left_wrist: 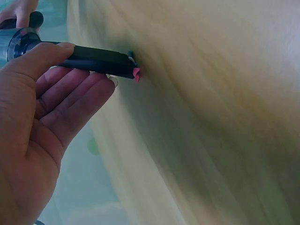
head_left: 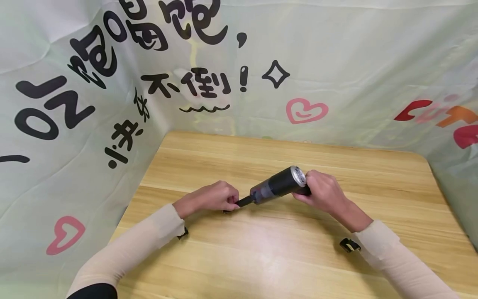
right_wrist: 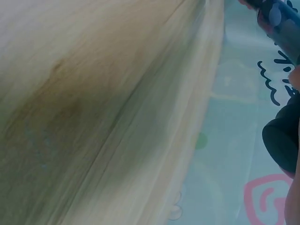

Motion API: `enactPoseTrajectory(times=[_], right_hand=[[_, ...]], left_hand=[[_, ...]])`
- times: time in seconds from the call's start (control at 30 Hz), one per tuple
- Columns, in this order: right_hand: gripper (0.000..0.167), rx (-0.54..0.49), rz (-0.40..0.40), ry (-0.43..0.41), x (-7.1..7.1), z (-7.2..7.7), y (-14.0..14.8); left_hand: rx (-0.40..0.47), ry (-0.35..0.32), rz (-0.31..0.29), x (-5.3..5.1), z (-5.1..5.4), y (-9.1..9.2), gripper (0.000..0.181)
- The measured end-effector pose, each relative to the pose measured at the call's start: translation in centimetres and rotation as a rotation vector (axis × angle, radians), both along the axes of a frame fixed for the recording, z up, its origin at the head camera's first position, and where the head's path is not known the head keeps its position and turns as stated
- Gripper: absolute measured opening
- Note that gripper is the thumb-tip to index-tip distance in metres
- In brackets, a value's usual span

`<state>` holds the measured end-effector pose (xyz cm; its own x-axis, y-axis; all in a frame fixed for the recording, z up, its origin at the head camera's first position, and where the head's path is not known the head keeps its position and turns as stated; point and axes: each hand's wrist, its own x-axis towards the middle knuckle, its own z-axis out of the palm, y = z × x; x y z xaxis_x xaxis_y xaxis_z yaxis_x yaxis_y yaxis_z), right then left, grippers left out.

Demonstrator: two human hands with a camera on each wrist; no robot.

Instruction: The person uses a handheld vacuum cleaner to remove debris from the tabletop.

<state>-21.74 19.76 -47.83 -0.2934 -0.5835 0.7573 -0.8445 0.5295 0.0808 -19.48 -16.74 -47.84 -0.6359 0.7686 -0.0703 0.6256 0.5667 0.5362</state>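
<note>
A black handheld vacuum cleaner [head_left: 284,181] with a see-through dust cup [head_left: 263,192] is held tilted above the table, its silver-rimmed end up to the right. My right hand [head_left: 324,190] grips its handle. Down at the lower left end, my left hand [head_left: 221,196] pinches the slim black nozzle [left_wrist: 96,60] between thumb and fingers. At the nozzle's mouth, the left wrist view shows a small pink scrap [left_wrist: 136,74] and a bluish bit beside it. Only the handle's rounded black end [right_wrist: 280,136] and part of the dust cup show in the right wrist view.
The wooden table [head_left: 261,257] lies under both hands. A pale printed cloth [head_left: 354,74] with black lettering and hearts stands along its back and sides. A small black device is strapped below each wrist.
</note>
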Motion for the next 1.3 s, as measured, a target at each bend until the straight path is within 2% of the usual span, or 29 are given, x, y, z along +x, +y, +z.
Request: enactPoseTrajectory(times=[0.27,0.63,0.93,1.3], right_hand=[[0.061,0.007,-0.103,-0.051,0.1,0.0,-0.3],[0.057,-0.027,-0.154,-0.039,0.0,0.4,-0.5],[0.052,-0.056,-0.272,-0.109,0.5,-0.2,-0.4],[0.044,-0.061,-0.366,-0.142,1.1,-1.2,-0.3]], left_hand=[[-0.012,0.017,0.011,-1.5,0.1,-0.2,0.013],[-0.045,0.059,0.007,-3.6,0.4,0.1,0.013],[-0.035,-0.002,0.028,-4.9,0.1,0.4,0.016],[-0.049,-0.053,0.014,-5.4,0.1,0.7,0.016]])
